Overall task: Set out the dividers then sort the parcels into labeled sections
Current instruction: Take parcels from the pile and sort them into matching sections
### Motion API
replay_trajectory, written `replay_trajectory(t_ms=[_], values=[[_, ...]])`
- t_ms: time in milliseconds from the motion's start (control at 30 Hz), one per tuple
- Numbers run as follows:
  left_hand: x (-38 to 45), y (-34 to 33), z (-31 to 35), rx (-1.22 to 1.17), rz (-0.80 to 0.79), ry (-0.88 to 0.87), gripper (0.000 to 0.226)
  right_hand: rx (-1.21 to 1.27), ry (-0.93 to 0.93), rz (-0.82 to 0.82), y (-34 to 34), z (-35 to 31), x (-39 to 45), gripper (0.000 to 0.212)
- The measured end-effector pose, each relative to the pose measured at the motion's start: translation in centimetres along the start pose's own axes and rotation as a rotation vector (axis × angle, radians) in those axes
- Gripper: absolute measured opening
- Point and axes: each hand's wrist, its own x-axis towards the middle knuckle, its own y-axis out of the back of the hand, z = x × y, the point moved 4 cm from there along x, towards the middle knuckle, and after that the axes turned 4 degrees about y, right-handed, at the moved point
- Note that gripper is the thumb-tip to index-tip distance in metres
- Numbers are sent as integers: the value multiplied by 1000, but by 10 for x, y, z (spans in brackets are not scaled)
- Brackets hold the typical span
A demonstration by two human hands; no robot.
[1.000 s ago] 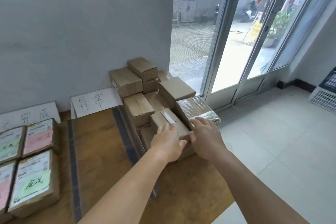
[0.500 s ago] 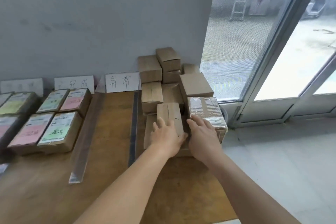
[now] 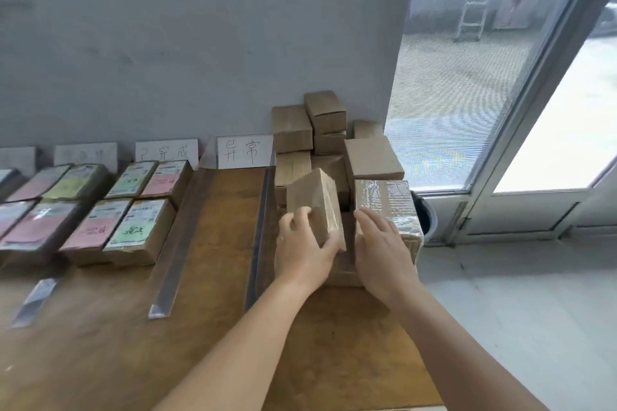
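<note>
My left hand (image 3: 305, 252) grips a small tilted brown cardboard parcel (image 3: 315, 205) above the pile at the wooden table's (image 3: 213, 277) right end; my right hand (image 3: 384, 250), fingers spread, rests against a tape-wrapped box (image 3: 387, 200).

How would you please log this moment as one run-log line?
left hand: gripping tilted brown parcel | right hand: open, resting against taped parcel | 异常 section: no parcels
</note>
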Motion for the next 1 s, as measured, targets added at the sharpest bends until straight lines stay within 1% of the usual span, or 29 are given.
replay_trajectory(t_ms=[100,167,233,267,300,333,367,467,533,567,667,700,800,900,1000], values=[[-21,16,-1,-260,-23,-20,58,177,-2,92,-2,-18,-15,40],[-36,23,-3,-422,-60,-12,56,396,-36,107,-6,-28,-29,27],[-52,24,-8,-568,-118,28,51,574,-94,80,-12,-34,-45,24],[-59,23,-12,-618,-148,66,49,634,-116,51,-16,-36,-53,30],[-65,20,-18,-646,-177,102,49,666,-138,30,-20,-36,-61,40],[-71,16,-25,-651,-204,129,50,666,-155,21,-23,-36,-69,48],[-77,13,-31,-637,-234,147,52,647,-166,22,-25,-36,-76,49],[-95,8,-41,-591,-303,176,67,579,-159,63,-24,-40,-99,41],[-104,7,-49,-563,-300,208,74,503,-168,75,-26,-41,-113,39],[-108,7,-52,-548,-295,225,71,464,-185,60,-28,-41,-120,40],[-118,5,-62,-502,-292,271,46,401,-233,13,-40,-37,-136,51],[-121,4,-65,-466,-290,274,42,386,-233,5,-45,-34,-141,56],[-126,-1,-75,-316,-282,268,37,339,-227,-44,-61,-28,-150,65],[-131,-8,-86,-189,-299,286,37,300,-241,-98,-73,-24,-155,62],[-135,-16,-95,-89,-341,317,40,236,-246,-171,-82,-21,-158,64]])
